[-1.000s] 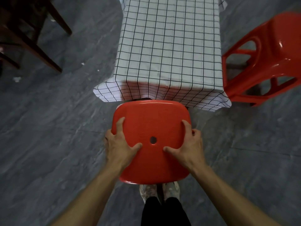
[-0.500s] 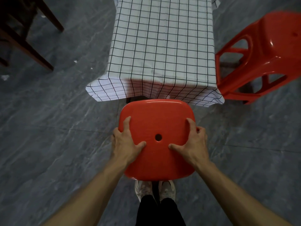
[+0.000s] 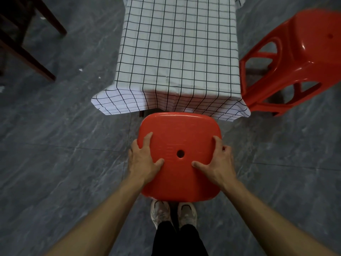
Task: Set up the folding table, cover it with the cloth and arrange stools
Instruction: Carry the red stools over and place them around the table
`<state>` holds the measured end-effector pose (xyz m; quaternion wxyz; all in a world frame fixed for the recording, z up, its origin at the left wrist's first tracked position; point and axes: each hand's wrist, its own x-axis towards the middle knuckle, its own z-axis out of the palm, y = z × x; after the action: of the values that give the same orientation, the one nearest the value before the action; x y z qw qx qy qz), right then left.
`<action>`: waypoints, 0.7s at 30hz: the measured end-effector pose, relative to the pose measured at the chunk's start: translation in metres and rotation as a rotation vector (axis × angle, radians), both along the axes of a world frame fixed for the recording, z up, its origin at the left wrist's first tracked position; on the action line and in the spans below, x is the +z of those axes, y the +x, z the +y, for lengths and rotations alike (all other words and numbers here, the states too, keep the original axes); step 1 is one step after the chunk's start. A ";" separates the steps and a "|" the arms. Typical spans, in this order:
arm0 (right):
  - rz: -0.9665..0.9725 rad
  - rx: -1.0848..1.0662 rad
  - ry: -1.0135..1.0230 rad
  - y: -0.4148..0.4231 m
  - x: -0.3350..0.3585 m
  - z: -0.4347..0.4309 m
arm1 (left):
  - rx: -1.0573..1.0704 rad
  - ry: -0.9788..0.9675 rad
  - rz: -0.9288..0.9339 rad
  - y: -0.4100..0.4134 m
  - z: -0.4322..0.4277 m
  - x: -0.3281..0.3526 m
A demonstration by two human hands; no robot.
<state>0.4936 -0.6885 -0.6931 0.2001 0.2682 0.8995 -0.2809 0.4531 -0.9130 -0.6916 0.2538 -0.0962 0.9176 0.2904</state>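
Note:
A red plastic stool (image 3: pixel 181 137) with a round hole in its seat stands right in front of me, its far edge at the near end of the table. My left hand (image 3: pixel 144 159) grips the seat's left side and my right hand (image 3: pixel 217 161) grips its right side, thumbs lying on top. The small table is covered by a white cloth with a black grid (image 3: pixel 177 52), whose corners hang down. A second red stool (image 3: pixel 295 60) stands at the table's right side. The legs of the stool that I hold are hidden under its seat.
Dark wooden chair legs (image 3: pixel 29 45) stand at the upper left on the grey tiled floor (image 3: pixel 55 163). My two shoes (image 3: pixel 173 211) show just below the stool seat. Small white scraps lie on the floor left of the table.
The stool in my hands has shifted slightly to the right and toward the table's near end. The view has drifted with it, and both hands keep the same grip.

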 end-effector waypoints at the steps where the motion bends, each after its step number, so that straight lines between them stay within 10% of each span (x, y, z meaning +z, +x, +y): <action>1: 0.006 0.008 0.005 -0.001 0.001 0.000 | 0.004 -0.014 0.017 -0.001 -0.001 0.000; 21: -0.091 0.148 -0.051 -0.003 0.004 0.007 | -0.004 -0.160 -0.096 0.010 0.004 -0.002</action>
<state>0.4909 -0.6813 -0.6895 0.2676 0.2084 0.8995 -0.2755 0.4634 -0.9093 -0.6937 0.2895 -0.1279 0.9249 0.2105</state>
